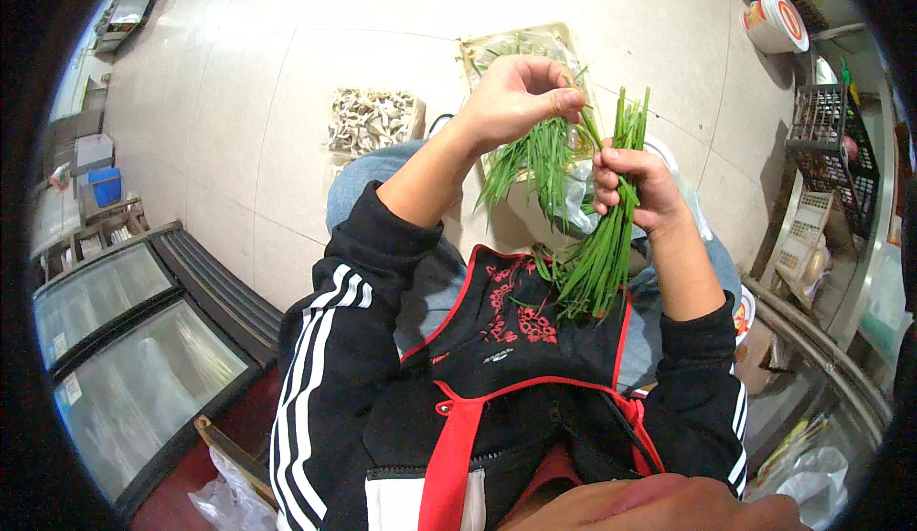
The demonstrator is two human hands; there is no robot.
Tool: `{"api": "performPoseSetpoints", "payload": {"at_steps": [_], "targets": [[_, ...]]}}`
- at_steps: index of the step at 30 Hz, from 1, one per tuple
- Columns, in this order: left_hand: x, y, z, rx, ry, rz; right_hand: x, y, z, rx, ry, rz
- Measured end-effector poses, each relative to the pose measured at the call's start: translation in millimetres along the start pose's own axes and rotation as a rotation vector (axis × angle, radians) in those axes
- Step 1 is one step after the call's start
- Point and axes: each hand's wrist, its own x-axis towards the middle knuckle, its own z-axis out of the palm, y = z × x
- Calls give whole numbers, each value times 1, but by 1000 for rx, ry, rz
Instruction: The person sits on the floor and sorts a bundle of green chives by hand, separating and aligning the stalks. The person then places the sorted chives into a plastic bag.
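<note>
My right hand grips a bunch of green chives, cut ends up and the long leaves hanging over my black apron. My left hand is just above and left of it, thumb and forefinger pinched on a thin green stalk that leads down to the right fingers. Beyond my hands, a shallow tray lies on the floor, partly covered by the left hand. More loose chives droop over its near edge. A clear plastic bag shows behind the bunch.
A container of sliced mushrooms stands on the tiled floor left of the tray. A glass-topped chest freezer is at my left. Black plastic crates and a white lidded bucket are to the right.
</note>
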Motion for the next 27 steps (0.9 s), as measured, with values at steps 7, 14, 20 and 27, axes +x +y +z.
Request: {"api": "performPoseSetpoints", "payload": {"at_steps": [7,14,20,27], "targets": [[-4,6,-22,146,206,-14,-4,-16,0,-225,205,-140],[-1,2,-23,36,153,29,-5,-15,-7,-211,233,-131],[-2,-1,9,7,113,27,-1,-8,-3,-160,160,-51],[2,-11,3,72,391,223,0,-12,6,-63,149,-40]]}}
